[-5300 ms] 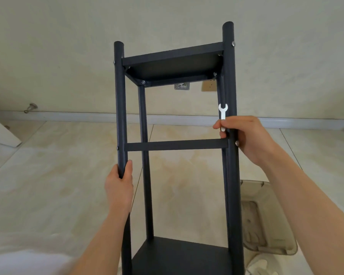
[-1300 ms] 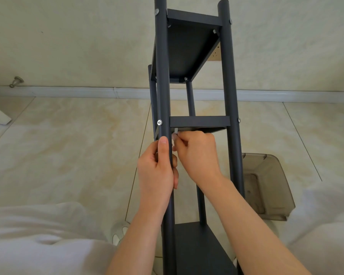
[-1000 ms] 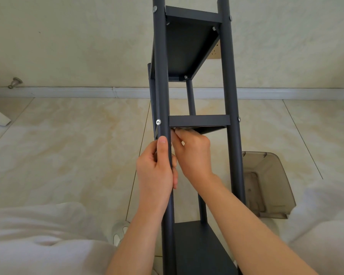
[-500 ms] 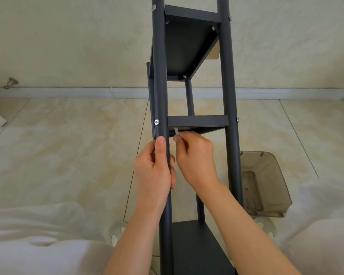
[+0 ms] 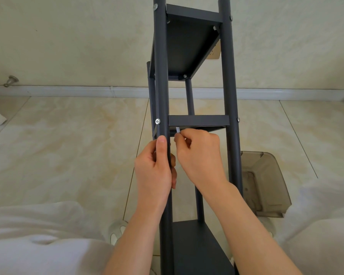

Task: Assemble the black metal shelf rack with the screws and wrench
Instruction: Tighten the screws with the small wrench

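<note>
The black rack (image 5: 228, 76) stands up tall in the middle of the room, right in front of the person, and its posts run off the top at 12 o'clock. It has a top shelf (image 5: 187, 42), a thin middle shelf (image 5: 198, 120) and a bottom shelf (image 5: 197, 245) down at 6 o'clock.

The left hand (image 5: 153, 171) is wrapped round the front left post. Its thumb lies flat up the post, and the tip sits just below a shiny screw (image 5: 157, 121).

The right hand (image 5: 199, 155) is just beside it, at 3 o'clock from the left hand. Its fingers are curled in and pinch a little white wrench (image 5: 177, 129). The tip of the wrench pokes up under the middle shelf, near the left post. I cannot tell if it sits on a bolt.

A brown see-through box (image 5: 266, 185) lies on the tile floor (image 5: 68, 145) at 4 o'clock, just beside the right post. A wall socket (image 5: 213, 53) peeks out behind the top shelf; its marks are too small to read. White trousers (image 5: 38, 245) fill the low corners at 8 and 4 o'clock. A white shoe (image 5: 115, 231) shows near the left post's foot.
</note>
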The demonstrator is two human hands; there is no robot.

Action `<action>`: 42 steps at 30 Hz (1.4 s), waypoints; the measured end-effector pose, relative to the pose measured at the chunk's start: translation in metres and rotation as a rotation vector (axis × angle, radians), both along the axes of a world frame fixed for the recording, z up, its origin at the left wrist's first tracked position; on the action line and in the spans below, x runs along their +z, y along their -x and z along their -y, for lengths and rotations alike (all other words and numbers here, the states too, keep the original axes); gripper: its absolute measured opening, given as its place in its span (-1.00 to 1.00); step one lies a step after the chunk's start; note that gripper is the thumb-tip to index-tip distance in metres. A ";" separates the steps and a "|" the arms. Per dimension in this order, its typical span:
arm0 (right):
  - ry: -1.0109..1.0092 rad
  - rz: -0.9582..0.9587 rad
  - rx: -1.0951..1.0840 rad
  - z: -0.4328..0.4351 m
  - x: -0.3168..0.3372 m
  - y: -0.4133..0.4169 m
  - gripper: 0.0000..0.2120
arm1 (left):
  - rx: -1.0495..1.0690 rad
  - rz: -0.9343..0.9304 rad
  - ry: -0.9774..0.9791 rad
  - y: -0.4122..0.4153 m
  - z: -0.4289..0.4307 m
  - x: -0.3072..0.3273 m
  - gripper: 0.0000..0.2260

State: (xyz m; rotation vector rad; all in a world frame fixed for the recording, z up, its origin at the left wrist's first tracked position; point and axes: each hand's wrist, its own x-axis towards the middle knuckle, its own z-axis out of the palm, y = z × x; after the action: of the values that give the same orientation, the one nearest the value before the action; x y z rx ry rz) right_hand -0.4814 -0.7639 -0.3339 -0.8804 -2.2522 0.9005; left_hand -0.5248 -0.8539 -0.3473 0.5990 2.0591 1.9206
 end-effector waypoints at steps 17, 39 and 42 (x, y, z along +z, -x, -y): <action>-0.153 -0.248 0.034 -0.006 -0.030 0.016 -0.73 | -0.041 0.009 -0.018 -0.001 0.001 -0.001 -0.51; 0.078 0.005 -0.006 0.006 -0.015 -0.004 -0.77 | -0.032 0.030 -0.027 -0.003 0.001 0.003 -0.57; 0.103 0.027 -0.015 0.006 -0.009 -0.006 -0.78 | -0.018 0.019 -0.014 -0.003 0.000 0.003 -0.60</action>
State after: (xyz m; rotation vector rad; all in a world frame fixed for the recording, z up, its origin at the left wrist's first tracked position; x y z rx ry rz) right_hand -0.4756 -0.7701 -0.3426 -0.9592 -2.2351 1.0106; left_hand -0.5217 -0.8538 -0.3441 0.5990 2.0237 1.9243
